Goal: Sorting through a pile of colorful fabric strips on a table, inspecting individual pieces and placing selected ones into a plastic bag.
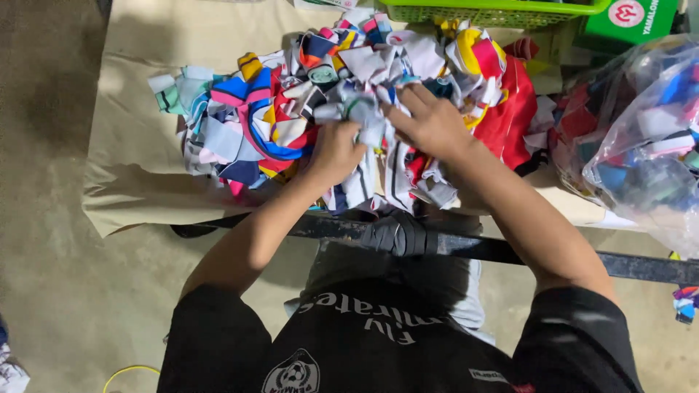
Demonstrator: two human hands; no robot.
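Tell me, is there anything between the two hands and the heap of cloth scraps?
Nothing visible. The left hand grips a white scrap on top of the heap of cloth scraps, and the right hand lies directly on the heap beside it.

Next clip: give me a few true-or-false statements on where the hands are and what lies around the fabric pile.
1. Both hands are in the pile of fabric scraps. True: the left hand and the right hand both rest on the scraps.
2. The scraps lie straight on the bare floor. False: they lie on a sheet of brown paper.
3. A clear plastic bag of more scraps sits to the person's right. True.
4. The basket at the top edge is red. False: the basket is green.
5. The right hand holds scissors. False: no scissors show; its fingers press on fabric.
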